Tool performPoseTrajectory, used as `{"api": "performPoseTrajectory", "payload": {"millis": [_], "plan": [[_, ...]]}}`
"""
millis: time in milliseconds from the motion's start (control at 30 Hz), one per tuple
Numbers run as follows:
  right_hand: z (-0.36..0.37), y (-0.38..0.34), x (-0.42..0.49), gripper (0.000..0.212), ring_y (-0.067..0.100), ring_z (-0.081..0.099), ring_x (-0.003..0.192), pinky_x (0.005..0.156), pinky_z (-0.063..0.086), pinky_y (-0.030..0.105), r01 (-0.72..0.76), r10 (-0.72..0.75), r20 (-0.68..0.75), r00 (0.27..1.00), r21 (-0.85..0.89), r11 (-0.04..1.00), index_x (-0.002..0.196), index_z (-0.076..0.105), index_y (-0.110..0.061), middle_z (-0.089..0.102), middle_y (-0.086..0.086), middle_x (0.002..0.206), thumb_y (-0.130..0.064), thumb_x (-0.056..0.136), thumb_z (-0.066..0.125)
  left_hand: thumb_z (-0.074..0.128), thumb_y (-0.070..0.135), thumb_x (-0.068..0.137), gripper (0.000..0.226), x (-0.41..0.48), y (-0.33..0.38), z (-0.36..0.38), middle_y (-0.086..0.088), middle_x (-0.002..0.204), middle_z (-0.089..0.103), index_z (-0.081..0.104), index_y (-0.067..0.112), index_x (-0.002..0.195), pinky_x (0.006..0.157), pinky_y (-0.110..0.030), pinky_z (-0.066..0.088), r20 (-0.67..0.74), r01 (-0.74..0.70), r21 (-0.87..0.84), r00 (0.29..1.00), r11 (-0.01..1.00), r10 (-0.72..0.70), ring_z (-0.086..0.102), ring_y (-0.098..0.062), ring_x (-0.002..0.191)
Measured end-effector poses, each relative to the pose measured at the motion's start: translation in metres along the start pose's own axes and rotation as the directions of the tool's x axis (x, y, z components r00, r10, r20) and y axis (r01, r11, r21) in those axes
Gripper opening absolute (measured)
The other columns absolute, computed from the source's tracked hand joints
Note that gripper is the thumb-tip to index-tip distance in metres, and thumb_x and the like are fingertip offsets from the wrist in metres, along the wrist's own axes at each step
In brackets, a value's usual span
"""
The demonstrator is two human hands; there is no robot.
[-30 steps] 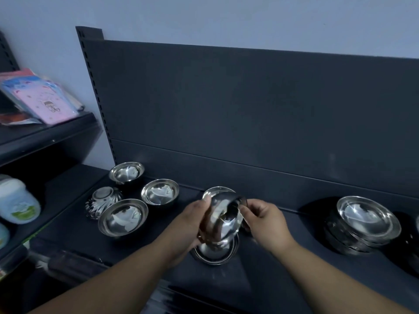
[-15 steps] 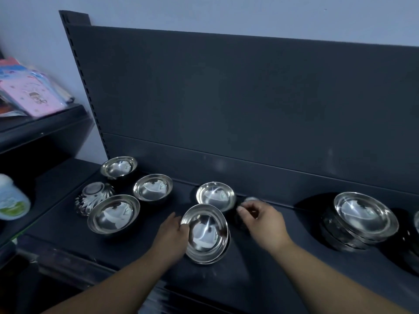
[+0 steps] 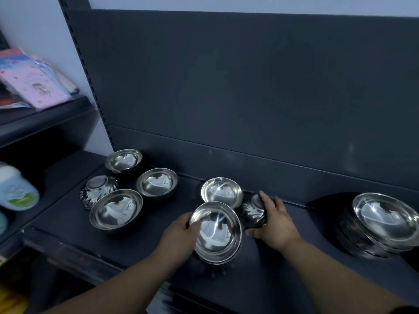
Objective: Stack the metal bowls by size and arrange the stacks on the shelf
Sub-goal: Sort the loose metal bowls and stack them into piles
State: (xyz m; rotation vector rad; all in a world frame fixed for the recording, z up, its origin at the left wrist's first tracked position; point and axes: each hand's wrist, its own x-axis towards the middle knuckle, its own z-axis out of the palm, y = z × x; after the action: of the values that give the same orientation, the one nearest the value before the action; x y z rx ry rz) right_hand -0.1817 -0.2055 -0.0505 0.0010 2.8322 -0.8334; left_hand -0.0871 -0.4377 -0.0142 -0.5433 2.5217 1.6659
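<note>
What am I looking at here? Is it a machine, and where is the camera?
There is no machine here. These are a person's two bare hands, filmed by one wide-angle camera worn on the head, looking forward and down.

Shiny metal bowls lie on the dark shelf. A group of four bowls sits at the left, and one of them, the left fluted bowl, is upside down. A single open bowl sits behind the hands, and a tall stack stands at the right.

The left hand grips the rim of a small front stack. The right hand holds another upside-down fluted bowl.

The neighbouring shelves hold pink packets and a pale bottle.
</note>
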Motion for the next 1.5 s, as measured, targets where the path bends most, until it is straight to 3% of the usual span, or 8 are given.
{"api": "performPoseTrajectory", "payload": {"millis": [267,467,633,867,967,1200,1367,1500], "plan": [[-0.002,0.004,-0.009,0.117,0.028,0.042,0.135,0.111,0.040,0.036,0.011,-0.006,-0.089,0.996,0.059,0.998,0.150,0.017,-0.045,0.023,0.006,0.156,-0.053,0.055,0.085,0.047,0.026,0.097,0.028,0.003,0.002,0.002,0.017,0.104,0.068,0.061,0.038,0.118,0.075,-0.008,0.039,-0.024,-0.132,0.075,0.991,0.988,0.134,0.060,0.002,0.100],[-0.027,-0.004,-0.039,0.108,0.018,0.054,0.122,0.105,0.041,0.030,-0.038,0.114,-0.155,0.981,0.428,0.903,0.146,0.031,-0.037,0.052,-0.002,0.138,-0.053,0.056,0.087,0.049,0.029,0.096,0.030,0.006,0.004,0.005,0.016,0.105,0.065,0.058,0.033,0.124,0.076,-0.011,0.038,0.010,-0.138,0.118,0.990,0.983,0.138,0.058,-0.001,0.097],[-0.059,-0.035,-0.053,0.089,0.015,0.070,0.097,0.090,0.055,0.041,-0.101,-0.021,0.143,0.989,0.784,0.612,0.125,0.057,-0.031,0.074,-0.006,0.108,-0.061,0.046,0.084,0.060,0.042,0.089,0.052,0.006,0.021,-0.006,0.014,0.128,0.054,0.047,0.032,0.138,0.098,-0.021,0.035,-0.072,-0.223,0.180,0.968,0.958,0.239,0.050,-0.004,0.118],[-0.079,-0.083,-0.066,0.052,0.019,0.070,0.096,0.088,0.056,0.039,-0.108,-0.232,0.444,0.866,0.617,0.780,0.117,0.060,-0.031,0.074,-0.002,0.104,-0.058,0.072,0.065,0.056,0.032,0.090,0.045,0.002,0.061,-0.016,0.022,0.126,0.055,0.050,0.040,0.133,0.098,-0.006,0.034,0.039,-0.624,0.255,0.770,0.739,0.637,0.047,0.016,0.111],[-0.080,-0.093,-0.063,0.054,0.022,0.070,0.092,0.084,0.058,0.036,-0.086,-0.238,0.463,0.854,0.576,0.813,0.113,0.063,-0.030,0.076,0.000,0.099,-0.071,0.078,0.056,0.053,0.019,0.095,0.035,0.002,0.064,-0.026,0.022,0.086,0.065,0.060,0.035,0.126,0.070,0.001,0.037,-0.039,-0.577,0.234,0.798,0.782,0.601,0.056,0.019,0.073],[-0.048,-0.066,-0.008,0.038,0.017,0.065,0.081,0.078,0.053,0.035,-0.120,0.096,0.073,0.993,0.550,0.827,0.101,0.069,-0.019,0.073,0.002,0.096,-0.054,0.087,0.062,0.053,0.027,0.094,0.023,0.011,0.048,-0.038,0.020,0.073,0.063,0.070,0.028,0.110,0.058,-0.002,0.039,-0.066,-0.326,0.275,0.932,0.904,0.356,0.058,0.008,0.066],[-0.014,-0.050,0.030,0.057,0.026,0.069,0.097,0.073,0.057,0.033,-0.202,0.176,0.099,0.979,0.503,0.840,0.126,0.062,-0.013,0.072,0.010,0.111,-0.043,0.079,0.074,0.054,0.030,0.090,0.022,0.012,0.033,-0.035,0.008,0.080,0.071,0.072,0.027,0.102,0.069,-0.029,0.058,-0.025,-0.204,0.226,0.976,0.953,0.215,0.068,-0.008,0.070],[0.003,-0.057,0.038,0.045,0.025,0.071,0.073,0.062,0.062,0.035,-0.257,0.189,0.178,0.966,0.546,0.798,0.126,0.062,-0.011,0.074,0.013,0.097,-0.028,0.086,0.071,0.055,0.031,0.088,0.023,0.013,0.024,-0.032,0.010,0.081,0.072,0.072,0.029,0.102,0.077,-0.038,0.058,-0.039,-0.173,0.194,0.982,0.966,0.184,0.069,-0.011,0.076]]}}
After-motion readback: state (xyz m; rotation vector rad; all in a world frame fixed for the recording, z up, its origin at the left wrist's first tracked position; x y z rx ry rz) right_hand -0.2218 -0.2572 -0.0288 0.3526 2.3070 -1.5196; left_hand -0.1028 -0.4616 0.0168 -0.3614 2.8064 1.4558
